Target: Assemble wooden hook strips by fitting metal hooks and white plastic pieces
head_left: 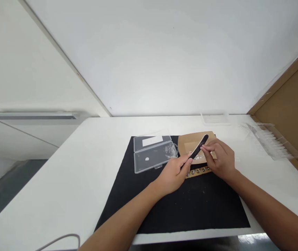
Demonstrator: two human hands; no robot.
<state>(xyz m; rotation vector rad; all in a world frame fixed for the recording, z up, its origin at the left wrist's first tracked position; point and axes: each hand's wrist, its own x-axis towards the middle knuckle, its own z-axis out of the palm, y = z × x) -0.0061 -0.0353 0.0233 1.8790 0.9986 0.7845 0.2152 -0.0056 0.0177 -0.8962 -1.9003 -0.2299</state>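
- Head cam: white table [68, 181], w/ black mat [190, 212] on it under both hands.
- Brown tray [197, 135] on far part of mat, beyond hands; small white bits in it.
- Clear case [149, 163] open on mat, left of tray, beyond L hand. White label on lid half, clear slivers at right end of base half.
- Clear rack [271, 139] w/ rows of clear pcs, far right, well apart from R hand.
- L hand [173, 174]: closed, lower end of dark file btwn thumb + fingers.
- R hand [222, 158]: thumb + fingertips pinched tight right at file's upper half; can't tell if a tiny pc is in the pinch.
- Dark file [200, 145]: curved, pale edge, tilted up-right from L hand, tip past R fingertips, over tray.
- Brown strip [198, 172] w/ metal bits, on mat btwn hands, partly hidden.
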